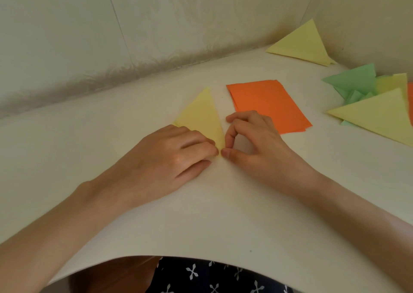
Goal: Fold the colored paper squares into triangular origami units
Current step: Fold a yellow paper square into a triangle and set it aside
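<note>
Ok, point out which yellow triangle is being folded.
The yellow triangle left of the orange stack: left hand and right hand meet at its near tip. The far-corner triangle and pile-top triangle lie untouched.

yellow triangles (201,114) (304,42) (380,114): 3 whole | yellow piece (393,83): 1, half hidden, 3 o'clock | orange stack (268,105): 1 | green pieces (350,82): heaped, 3 o'clock, number unclear
</note>
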Demonstrator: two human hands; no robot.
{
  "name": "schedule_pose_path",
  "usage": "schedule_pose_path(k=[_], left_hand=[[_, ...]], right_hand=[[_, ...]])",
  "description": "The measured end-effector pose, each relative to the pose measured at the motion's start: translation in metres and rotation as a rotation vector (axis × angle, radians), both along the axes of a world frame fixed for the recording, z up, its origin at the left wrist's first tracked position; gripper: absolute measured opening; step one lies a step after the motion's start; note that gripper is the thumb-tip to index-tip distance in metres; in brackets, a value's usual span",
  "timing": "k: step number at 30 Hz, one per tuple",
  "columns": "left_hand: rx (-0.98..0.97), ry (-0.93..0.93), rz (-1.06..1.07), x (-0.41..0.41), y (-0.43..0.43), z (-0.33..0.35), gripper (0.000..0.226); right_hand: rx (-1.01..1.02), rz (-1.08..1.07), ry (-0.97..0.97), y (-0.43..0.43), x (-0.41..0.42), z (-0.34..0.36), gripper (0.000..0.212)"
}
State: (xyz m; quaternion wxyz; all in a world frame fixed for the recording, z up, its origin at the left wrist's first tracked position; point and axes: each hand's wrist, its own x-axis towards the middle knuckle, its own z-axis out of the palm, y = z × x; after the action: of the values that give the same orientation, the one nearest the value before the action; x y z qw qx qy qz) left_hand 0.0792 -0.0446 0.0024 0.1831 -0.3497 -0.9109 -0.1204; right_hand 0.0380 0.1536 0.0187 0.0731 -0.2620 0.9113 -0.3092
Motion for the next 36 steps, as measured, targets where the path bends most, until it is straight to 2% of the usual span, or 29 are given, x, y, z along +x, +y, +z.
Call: schedule_pose_path(k=[6,12,16,22,25,29,33,36], left_hand=[[-0.066,-0.014,-0.045,0.003,-0.005,0.001,0.030],[-0.009,-0.126,-0.039,0.005,-0.007,0.005,0.028],[0.023,-0.093,-0.040,0.004,-0.004,0.000,0.029],[0.336,-0.134,0.050,-0.005,-0.022,0.007,0.027],[0.353,-0.249,0.068,-0.011,-0.041,0.009,0.033],[0.250,-0.299,0.095,-0.012,-0.046,0.000,0.050],[0.230,-0.277,0.097,-0.016,-0.045,0.001,0.045],[0.205,-0.231,0.109,-0.018,-0.044,-0.001,0.042]], right_hand=[[-0.016,-0.012,-0.004,0.000,0.002,0.000,0.022],[-0.042,-0.008,-0.025,0.002,-0.001,0.000,0.032],[-0.048,0.016,-0.029,0.005,-0.003,-0.002,0.032],[-0.103,0.088,0.025,0.012,-0.006,-0.007,0.021],[-0.139,0.145,0.151,0.011,-0.007,-0.008,0.017],[-0.066,0.230,0.494,0.014,-0.006,-0.004,0.009],[0.030,0.253,0.571,0.014,-0.002,-0.006,0.027],[0.043,0.238,0.602,0.012,-0.003,-0.009,0.028]])
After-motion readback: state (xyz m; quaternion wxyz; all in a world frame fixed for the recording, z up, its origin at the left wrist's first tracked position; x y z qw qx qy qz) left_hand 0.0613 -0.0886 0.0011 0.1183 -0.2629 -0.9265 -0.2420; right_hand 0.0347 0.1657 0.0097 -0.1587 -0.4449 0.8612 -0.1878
